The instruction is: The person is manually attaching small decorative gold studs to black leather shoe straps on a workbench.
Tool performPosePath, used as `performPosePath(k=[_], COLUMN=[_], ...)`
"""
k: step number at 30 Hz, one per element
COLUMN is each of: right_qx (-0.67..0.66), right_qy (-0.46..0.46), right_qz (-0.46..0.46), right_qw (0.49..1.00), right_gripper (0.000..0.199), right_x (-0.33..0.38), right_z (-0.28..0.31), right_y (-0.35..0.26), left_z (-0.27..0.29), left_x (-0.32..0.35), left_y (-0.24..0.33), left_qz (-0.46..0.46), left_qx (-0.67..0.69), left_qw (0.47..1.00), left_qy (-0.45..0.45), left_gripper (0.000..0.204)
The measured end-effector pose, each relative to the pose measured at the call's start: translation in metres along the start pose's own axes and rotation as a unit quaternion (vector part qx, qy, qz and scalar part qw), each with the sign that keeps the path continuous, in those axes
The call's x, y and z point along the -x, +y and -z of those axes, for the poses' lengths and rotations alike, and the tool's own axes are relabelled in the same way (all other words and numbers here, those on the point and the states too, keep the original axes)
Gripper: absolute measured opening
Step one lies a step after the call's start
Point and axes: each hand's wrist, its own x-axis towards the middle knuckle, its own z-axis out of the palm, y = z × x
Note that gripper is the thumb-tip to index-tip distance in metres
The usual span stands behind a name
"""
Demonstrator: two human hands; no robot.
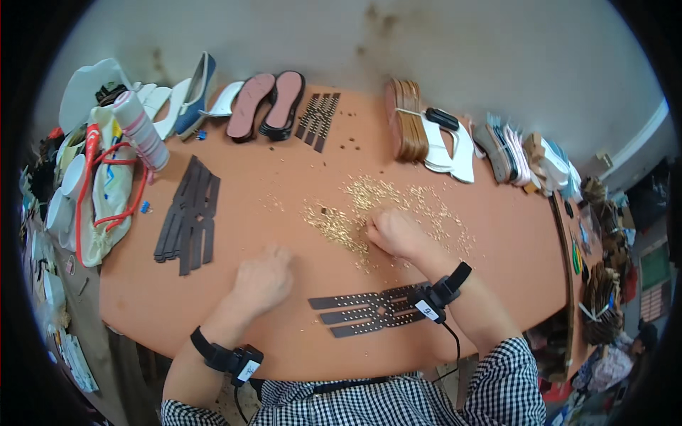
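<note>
Strap piece, dark brown, flat and gold-studded point(368, 312), lies left-to-right on the orange-brown counter point(511, 248); beyond it, the right hand point(393, 231) curls against small gold studs point(332, 224); leftward, the left hand point(264, 277) curls; either's grip I cannot tell.

Two wristbands point(442, 291), one pink-striped bottle point(142, 131), two pink-topped soles point(251, 106), gold bits point(369, 192) beyond counting

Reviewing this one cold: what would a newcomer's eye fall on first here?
Probably the glittering gold studs scattered over the middle of the orange table, with the right hand at them. Next, perhaps, the dark studded strap piece lying nearer the person, partly hidden by the right wrist, and the pink insoles toward the table's far edge.
</note>
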Motion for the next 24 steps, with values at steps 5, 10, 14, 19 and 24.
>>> performPosePath(k=[5,10,14,19,24], right_qx=[-0.118,-0.136,-0.138,-0.072,-0.039], right_qy=[-0.004,0.006,0.004,0.060,0.041], right_qz=[-0.066,-0.112,-0.144,-0.064,-0.049], right_qw=[0.991,0.984,0.980,0.994,0.997], right_gripper=[0.014,0.009,0.009,0.011,0.014], right_x=[0.066,0.147,0.169,0.173,0.172], right_z=[0.018,0.008,0.003,-0.014,-0.017], right_y=[-0.019,-0.014,-0.022,-0.027,-0.026], left_z=[0.006,0.005,0.008,0.015,0.015], left_x=[0.005,0.004,0.005,0.005,0.006], left_y=[0.000,0.002,0.004,0.009,0.010], left_qz=[0.013,0.008,0.021,0.019,0.026], left_qx=[0.020,0.006,0.011,0.009,0.001], left_qw=[1.000,1.000,1.000,1.000,1.000], left_qy=[0.008,0.014,-0.012,-0.013,-0.016], left_gripper=[0.014,0.014,0.016,0.016,0.015])
